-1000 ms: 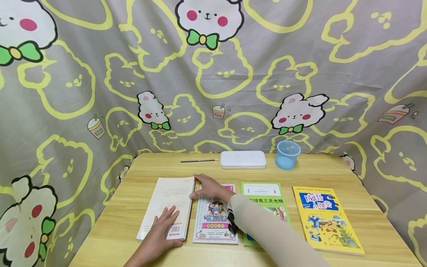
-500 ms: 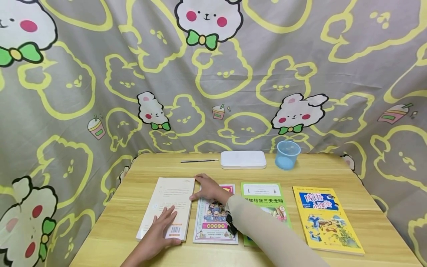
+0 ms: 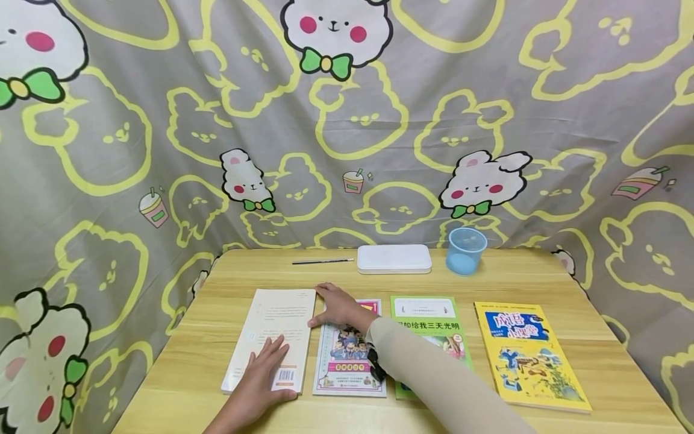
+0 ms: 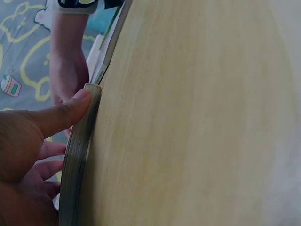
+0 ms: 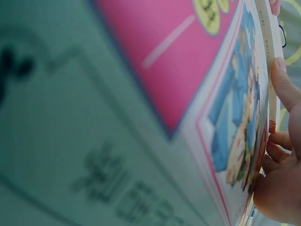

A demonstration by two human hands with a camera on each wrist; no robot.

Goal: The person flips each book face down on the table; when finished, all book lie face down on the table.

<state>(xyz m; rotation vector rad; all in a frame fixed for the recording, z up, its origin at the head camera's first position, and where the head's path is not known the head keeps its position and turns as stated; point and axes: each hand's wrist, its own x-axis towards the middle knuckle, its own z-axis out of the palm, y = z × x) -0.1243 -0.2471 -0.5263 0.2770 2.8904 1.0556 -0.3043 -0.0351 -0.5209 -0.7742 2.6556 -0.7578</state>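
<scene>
A cream-coloured paperback book [image 3: 279, 322] lies back cover up at the left of the table, its barcode toward the near edge. My left hand [image 3: 260, 377] rests on its near part with fingers spread over the cover. In the left wrist view the left thumb presses against the near edge of the book [image 4: 77, 160]. My right hand [image 3: 340, 306] is at the right side, fingertips by the far right corner and thumb against the spine. Beneath the right hand and wrist lies a white-and-pink illustrated book [image 3: 347, 355], partly covered.
A green book [image 3: 425, 325] lies under the right forearm, and a yellow book [image 3: 528, 355] farther right. Along the back are a pencil [image 3: 322, 261], a white case [image 3: 394, 259] and a blue cup [image 3: 466, 252], before a patterned curtain [image 3: 303, 138].
Both hands stay on the cream book, which has hardly moved. The whole head view has shifted slightly.
</scene>
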